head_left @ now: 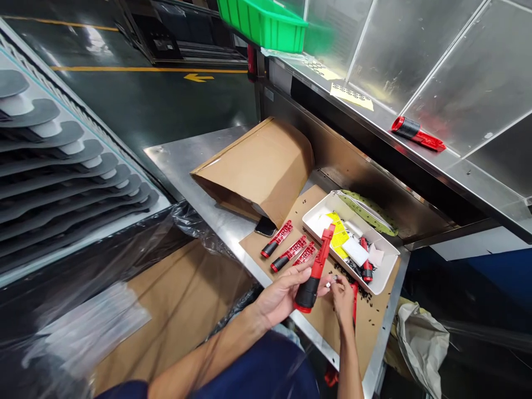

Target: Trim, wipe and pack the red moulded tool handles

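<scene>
The left hand [282,293] is curled around a red and black power tool [311,277] and holds it tight, with the black end down. The right hand [343,302] is almost shut. Its fingertips [337,282] pinch a tiny silver piece [328,284] right next to the tool.

Under the hands is a brown cardboard sheet [320,310] with lots of little black bits [366,296] spread on it. Three more red and black tools [288,254] lie side by side on the sheet. Just past them is a white tray [316,221] that holds yellow paper [338,235], white pieces, and another red and black tool [366,266]. A black phone [265,226] lies by the sheet, next to a big brown paper bag [253,172] on the steel table [187,172].

To the left is a stack of dark trays [54,160]. Higher up, on a steel shelf [457,160], lie a red and black tool [418,133] and a yellow sheet of labels [351,96]. A green bin [261,25] sits at the top. Far off, a yellow arrow [198,77] is painted on the floor [124,105].
</scene>
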`<action>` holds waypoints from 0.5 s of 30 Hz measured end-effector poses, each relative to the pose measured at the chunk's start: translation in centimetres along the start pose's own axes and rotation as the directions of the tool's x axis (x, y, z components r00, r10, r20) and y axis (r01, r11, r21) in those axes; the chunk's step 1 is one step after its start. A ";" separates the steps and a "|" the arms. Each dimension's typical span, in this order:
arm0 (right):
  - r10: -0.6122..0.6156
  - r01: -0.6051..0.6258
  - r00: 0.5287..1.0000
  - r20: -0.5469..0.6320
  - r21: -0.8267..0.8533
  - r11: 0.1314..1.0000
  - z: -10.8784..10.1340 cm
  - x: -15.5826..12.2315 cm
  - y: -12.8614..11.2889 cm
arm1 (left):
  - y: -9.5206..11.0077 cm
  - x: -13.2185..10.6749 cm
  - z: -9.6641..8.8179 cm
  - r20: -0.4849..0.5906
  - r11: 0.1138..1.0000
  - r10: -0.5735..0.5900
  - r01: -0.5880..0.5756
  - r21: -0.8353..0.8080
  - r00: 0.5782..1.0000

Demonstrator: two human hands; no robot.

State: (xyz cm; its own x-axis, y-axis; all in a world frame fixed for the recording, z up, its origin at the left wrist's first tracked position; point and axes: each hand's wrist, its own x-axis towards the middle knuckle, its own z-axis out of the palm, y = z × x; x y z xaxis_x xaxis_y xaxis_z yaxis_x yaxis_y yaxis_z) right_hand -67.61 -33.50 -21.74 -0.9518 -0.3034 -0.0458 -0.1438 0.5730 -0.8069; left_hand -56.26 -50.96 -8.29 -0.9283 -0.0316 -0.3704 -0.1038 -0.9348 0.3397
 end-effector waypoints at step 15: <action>-0.180 0.443 0.806 -0.564 0.373 0.815 -7.3 -10.1 -13.6 | 0.0 -2.7 4.6 0.012 0.991 -0.110 0.111 -0.081 0.994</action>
State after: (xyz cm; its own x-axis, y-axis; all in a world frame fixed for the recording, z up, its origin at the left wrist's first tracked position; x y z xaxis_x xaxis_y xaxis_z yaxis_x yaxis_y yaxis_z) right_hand -57.98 -32.71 -5.98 -0.8943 0.0814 0.4400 -0.4374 0.0483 -0.8979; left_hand -55.36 -49.27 -3.30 -0.9153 0.0758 -0.3955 -0.1767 -0.9581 0.2254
